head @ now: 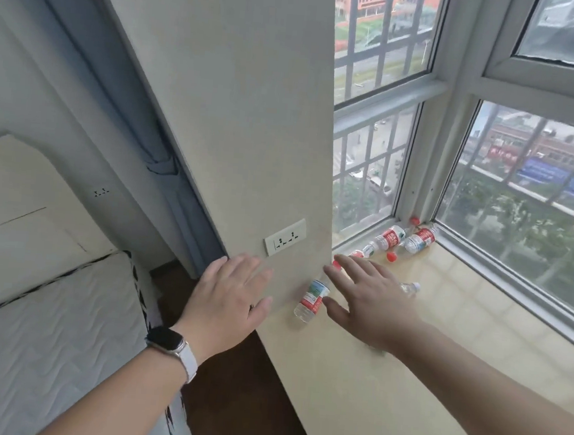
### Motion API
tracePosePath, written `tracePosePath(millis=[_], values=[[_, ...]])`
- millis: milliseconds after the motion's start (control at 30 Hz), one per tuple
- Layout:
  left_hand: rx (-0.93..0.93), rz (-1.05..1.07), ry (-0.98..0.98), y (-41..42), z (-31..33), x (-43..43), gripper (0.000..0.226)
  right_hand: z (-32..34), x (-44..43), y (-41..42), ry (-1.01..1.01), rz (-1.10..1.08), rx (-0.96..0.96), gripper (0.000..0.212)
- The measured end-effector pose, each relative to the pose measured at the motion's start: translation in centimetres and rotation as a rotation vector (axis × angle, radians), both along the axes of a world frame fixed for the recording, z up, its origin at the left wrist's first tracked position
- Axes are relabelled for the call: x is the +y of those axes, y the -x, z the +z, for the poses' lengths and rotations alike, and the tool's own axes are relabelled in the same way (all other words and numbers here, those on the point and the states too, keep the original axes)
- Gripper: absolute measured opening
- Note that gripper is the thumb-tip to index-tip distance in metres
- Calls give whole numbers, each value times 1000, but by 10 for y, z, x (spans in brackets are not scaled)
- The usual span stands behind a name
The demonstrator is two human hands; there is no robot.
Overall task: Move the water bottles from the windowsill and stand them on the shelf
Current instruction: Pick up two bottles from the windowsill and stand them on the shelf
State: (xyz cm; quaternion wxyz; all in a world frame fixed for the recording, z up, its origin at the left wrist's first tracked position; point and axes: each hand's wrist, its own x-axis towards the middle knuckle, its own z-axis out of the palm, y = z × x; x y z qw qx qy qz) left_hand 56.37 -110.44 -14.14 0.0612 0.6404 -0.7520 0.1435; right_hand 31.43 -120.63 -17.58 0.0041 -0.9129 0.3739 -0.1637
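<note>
A: Item: water bottles?
B: Several, lying flat on the windowsill [440, 349]; two [420, 240] in its far corner, one [311, 300] at the near-left edge.
A: Hands?
B: Left hand [229, 295] and right hand [372, 299] spread wide, empty.

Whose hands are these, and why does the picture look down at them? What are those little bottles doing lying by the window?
The camera sits on a person's head, so you see what they see: their own two arms reaching forward. The left hand, with a watch on its wrist, is spread open in front of the wall. The right hand is open too, reaching over the windowsill. Neither hand holds anything. Small water bottles with red caps lie on their sides on the sill: one bottle beside the right hand, and others in the corner by the glass. A bed is on the left.
</note>
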Motion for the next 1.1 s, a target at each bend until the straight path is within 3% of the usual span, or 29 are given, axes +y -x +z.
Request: tracePosePath(millis=[333, 600, 767, 900, 1100], values=[[-22, -113, -108, 0, -43, -88, 46, -46, -63, 12, -87, -94, 49, 53], [20, -276, -281, 11, -138, -156, 38, -134, -84, 32, -366, -277, 202, 57], [44, -188, -519, 9, -213, -192, 38, -195, -94, 43, -561, -386, 296, 48], [111, -18, -679, 6, -261, -219, 36, -233, -99, 53, -794, -585, 299, 53], [239, 202, -785, 10, -321, -243, 41, -268, -114, 62, -855, -679, 295, 56]])
